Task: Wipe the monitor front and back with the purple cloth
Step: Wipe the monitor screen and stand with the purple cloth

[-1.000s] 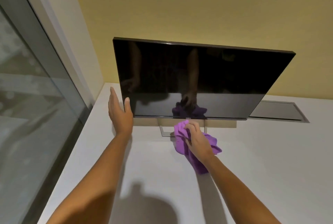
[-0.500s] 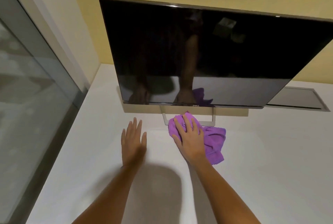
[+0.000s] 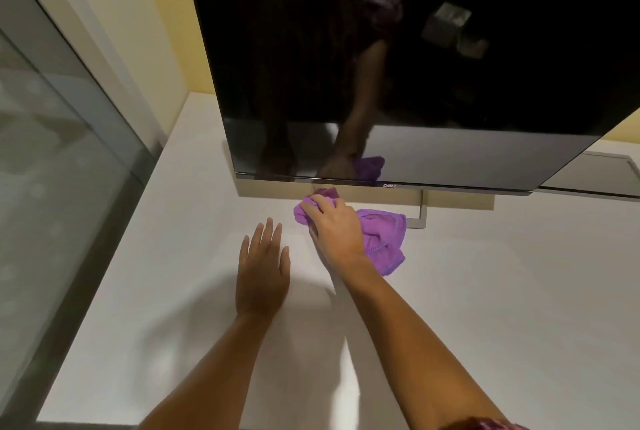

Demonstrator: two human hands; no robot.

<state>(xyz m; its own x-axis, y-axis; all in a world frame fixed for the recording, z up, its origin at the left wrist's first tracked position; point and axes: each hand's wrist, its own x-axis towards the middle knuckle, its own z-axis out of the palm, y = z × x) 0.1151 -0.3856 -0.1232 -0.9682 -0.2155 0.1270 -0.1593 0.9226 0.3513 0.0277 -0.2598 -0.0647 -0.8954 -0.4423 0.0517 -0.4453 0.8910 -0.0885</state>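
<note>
Head view: right hand (image 3: pixel 334 229) grips purple cloth (image 3: pixel 384 237) below monitor (image 3: pixel 450 66) edge (perhaps touching); left hand (image 3: pixel 263 274) splayed.

My left hand (image 3: pixel 262 270) lay flat, palm down, fingers straight, at mid-frame. Just right of it and higher, my right hand (image 3: pixel 334 227) gripped the purple cloth (image 3: pixel 384 232), fingers curled.

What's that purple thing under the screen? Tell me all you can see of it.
The purple cloth is a soft, fuzzy-looking rag with a stitched hem, crumpled into a bunch. It lies on the white desk, close in front of the monitor. The right hand grips it from above, and its reflection shows in the dark screen.
</note>
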